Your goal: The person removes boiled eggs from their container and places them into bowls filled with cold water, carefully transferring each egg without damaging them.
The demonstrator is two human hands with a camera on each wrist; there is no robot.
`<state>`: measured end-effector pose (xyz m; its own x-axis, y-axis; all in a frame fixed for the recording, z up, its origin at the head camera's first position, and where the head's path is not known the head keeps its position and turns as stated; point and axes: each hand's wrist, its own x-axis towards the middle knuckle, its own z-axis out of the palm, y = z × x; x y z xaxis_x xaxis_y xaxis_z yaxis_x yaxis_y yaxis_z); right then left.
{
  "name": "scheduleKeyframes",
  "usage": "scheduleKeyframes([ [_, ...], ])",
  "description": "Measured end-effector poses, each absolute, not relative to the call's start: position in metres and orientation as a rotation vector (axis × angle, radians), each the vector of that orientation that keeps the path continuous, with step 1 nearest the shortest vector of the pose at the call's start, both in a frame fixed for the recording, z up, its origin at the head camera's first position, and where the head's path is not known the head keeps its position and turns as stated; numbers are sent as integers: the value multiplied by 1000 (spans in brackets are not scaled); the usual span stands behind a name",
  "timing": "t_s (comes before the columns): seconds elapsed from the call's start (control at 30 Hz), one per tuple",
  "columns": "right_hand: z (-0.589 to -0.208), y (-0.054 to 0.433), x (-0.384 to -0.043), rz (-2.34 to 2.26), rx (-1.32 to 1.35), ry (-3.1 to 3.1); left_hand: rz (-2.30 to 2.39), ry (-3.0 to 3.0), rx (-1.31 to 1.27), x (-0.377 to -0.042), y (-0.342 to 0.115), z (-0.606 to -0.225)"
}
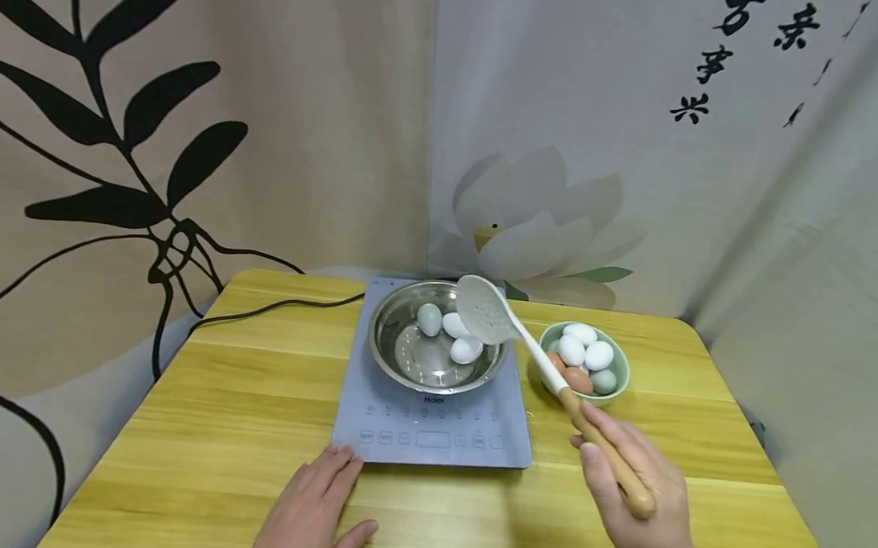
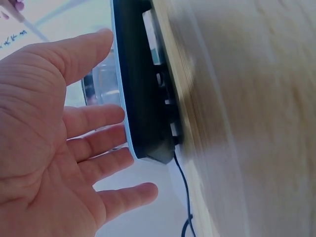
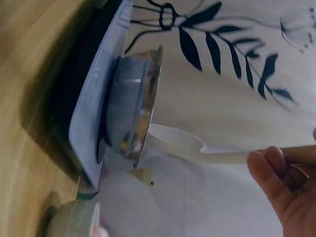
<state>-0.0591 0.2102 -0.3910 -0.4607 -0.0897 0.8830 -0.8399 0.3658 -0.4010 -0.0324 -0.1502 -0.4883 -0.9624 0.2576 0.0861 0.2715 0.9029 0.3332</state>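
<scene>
My right hand (image 1: 636,499) grips the wooden handle of a slotted spoon (image 1: 485,311) with a white head. That head is over the right side of a steel pot (image 1: 380,355), above its rim in the right wrist view. Inside the pot, three eggs (image 1: 466,350) sit together: two white and one pale bluish. The pot stands on a Haier induction cooktop (image 1: 402,417). At the cooktop's front left corner, my left hand (image 1: 311,507) has its fingertips on the edge, fingers extended and holding nothing. The left wrist view shows its palm and spread fingers beside the cooktop's dark side.
A light green bowl (image 1: 625,373) holding several white, brown and bluish eggs stands right of the cooktop. A black cord (image 1: 288,303) runs from the cooktop off the wooden table's (image 1: 199,435) left edge. Printed curtains (image 1: 342,136) hang behind the table.
</scene>
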Motion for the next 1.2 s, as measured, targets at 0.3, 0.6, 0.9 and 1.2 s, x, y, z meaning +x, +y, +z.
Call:
scheduleKeyframes([
  [0.3, -373, 204, -74, 716, 1041, -1846, -553, -3023, -426, -32, -148, -485],
  [0.6, -366, 205, -76, 631, 1044, -1970, -559, -3024, -412, -32, -149, -487],
  [0.9, -373, 201, -78, 692, 1068, -1995, -560, -2991, -402, -31, -147, -491],
  [1.2, -377, 198, -80, 789, 1110, -1978, -546, -3002, -415, -31, -149, -490],
])
